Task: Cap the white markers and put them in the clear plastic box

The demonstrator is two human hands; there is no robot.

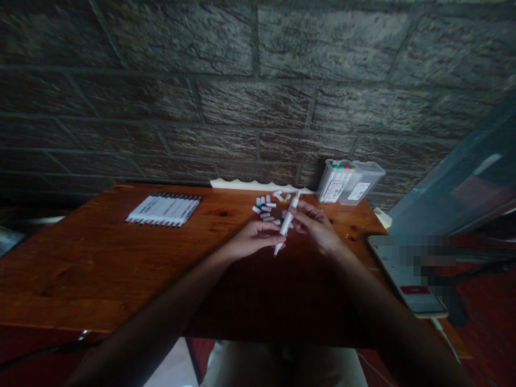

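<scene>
A white marker (287, 223) is held at a slant above the wooden table (100, 279). My left hand (258, 238) is closed round its lower part, with the tip sticking out below the fingers. Higher up, my right hand (316, 226) pinches the marker close to its yellow-banded upper end. Behind and beside the hands lie several loose marker caps (266, 208), white with coloured ends. The right fingers partly cover some of these caps.
Left on the table lies a row of white markers (163, 209). A clear marker case (337, 181) and a second plastic box (362, 183) stand by the brick wall. A white scalloped strip (253, 185) runs along the back edge. A phone (407, 277) with a cable lies right.
</scene>
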